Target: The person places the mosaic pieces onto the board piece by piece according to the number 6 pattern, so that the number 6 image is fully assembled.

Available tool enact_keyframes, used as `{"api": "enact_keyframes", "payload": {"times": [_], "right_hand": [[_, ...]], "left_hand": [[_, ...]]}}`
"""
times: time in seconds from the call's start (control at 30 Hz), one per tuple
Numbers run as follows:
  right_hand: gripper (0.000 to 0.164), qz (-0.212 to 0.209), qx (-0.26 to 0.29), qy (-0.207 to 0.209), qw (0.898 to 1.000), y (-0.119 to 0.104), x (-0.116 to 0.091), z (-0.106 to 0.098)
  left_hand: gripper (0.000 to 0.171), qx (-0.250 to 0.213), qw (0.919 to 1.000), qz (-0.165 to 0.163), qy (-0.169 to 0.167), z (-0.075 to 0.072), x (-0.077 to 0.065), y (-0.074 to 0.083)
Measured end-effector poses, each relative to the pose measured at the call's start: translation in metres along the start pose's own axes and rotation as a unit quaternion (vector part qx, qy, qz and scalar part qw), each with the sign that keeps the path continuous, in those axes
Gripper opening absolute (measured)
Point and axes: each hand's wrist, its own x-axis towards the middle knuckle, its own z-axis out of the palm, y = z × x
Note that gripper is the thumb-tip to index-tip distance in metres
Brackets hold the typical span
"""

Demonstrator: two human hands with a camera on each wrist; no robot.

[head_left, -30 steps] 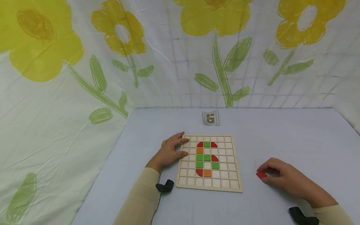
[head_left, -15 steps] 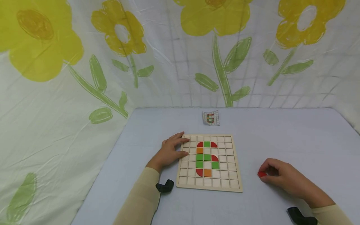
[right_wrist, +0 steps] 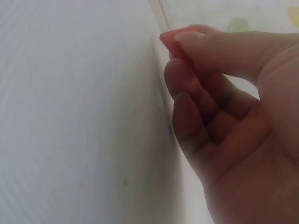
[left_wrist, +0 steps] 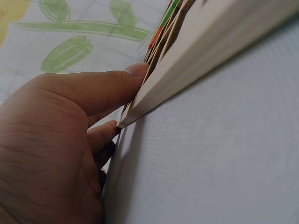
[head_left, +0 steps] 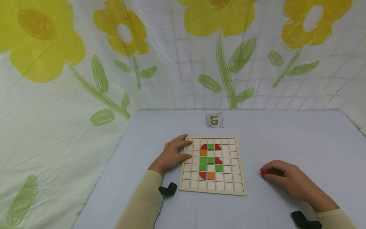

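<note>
A wooden grid board lies flat on the table, with red quarter-round, green square and orange square tiles set in its middle cells. On the board's left edge rests my left hand, fingers fairly straight and spread. In the left wrist view its thumb lies over the board's rim. Right of the board, just above the table, my right hand pinches a small red tile. The right wrist view has this red tile between thumb and fingertips; its full outline is partly covered.
A small pattern card with a printed grid stands slightly curled behind the board. Black wrist mounts sit by both forearms. A white cloth with painted flowers hangs behind the table.
The red tile has turned between my right fingertips and now shows less of its face. My right hand has shifted only slightly. My left hand and the board have stayed put.
</note>
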Motion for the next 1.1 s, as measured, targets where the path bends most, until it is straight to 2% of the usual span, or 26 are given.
{"api": "enact_keyframes", "payload": {"times": [0.23,0.5,0.8,1.1], "right_hand": [[0.033,-0.026,0.021,0.018,0.999,-0.003,0.000,0.001],[0.019,-0.002,0.073,0.003,0.997,-0.005,0.002,0.008],[0.016,-0.034,0.142,0.011,0.989,-0.014,0.005,0.011],[0.011,-0.026,0.181,0.012,0.983,-0.026,0.007,0.019]], "left_hand": [[0.059,0.000,1.0000,-0.002,0.000,0.000,0.000,0.000],[0.060,0.000,1.0000,0.000,0.000,0.000,0.000,0.000],[0.060,0.001,1.0000,-0.006,-0.001,0.000,0.000,0.000],[0.060,0.011,0.9999,-0.003,0.000,0.000,0.001,-0.002]]}}
